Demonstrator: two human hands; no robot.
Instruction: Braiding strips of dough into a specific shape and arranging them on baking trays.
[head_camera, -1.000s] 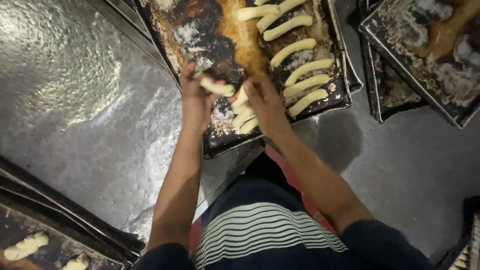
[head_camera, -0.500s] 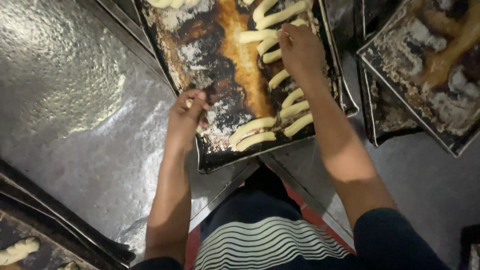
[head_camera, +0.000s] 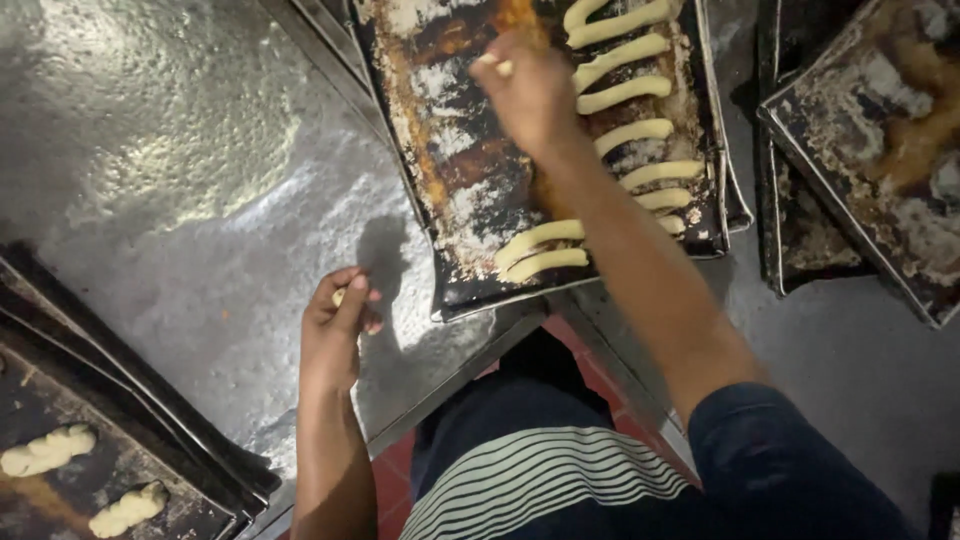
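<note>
A dark, burnt baking tray (head_camera: 440, 150) lies on the metal table and carries several pale dough sticks (head_camera: 625, 90) in a row down its right side. My right hand (head_camera: 530, 85) reaches over the tray's upper middle, fingers closed on a small piece of dough (head_camera: 495, 66). My left hand (head_camera: 335, 335) hovers over the bare table just left of the tray's near corner, fingers curled around a small bit of dough (head_camera: 340, 296). Two more dough sticks (head_camera: 540, 250) lie at the tray's near end.
The flour-dusted metal table (head_camera: 170, 200) spreads to the left. Stacked dark trays (head_camera: 860, 140) sit at the right. Another tray (head_camera: 90, 470) at the lower left holds twisted dough pieces. A gap with red floor (head_camera: 590, 375) shows below the table edge.
My right hand has moved farther up the tray from the near dough sticks. My left hand has drawn back off the tray's edge and down over the table.
</note>
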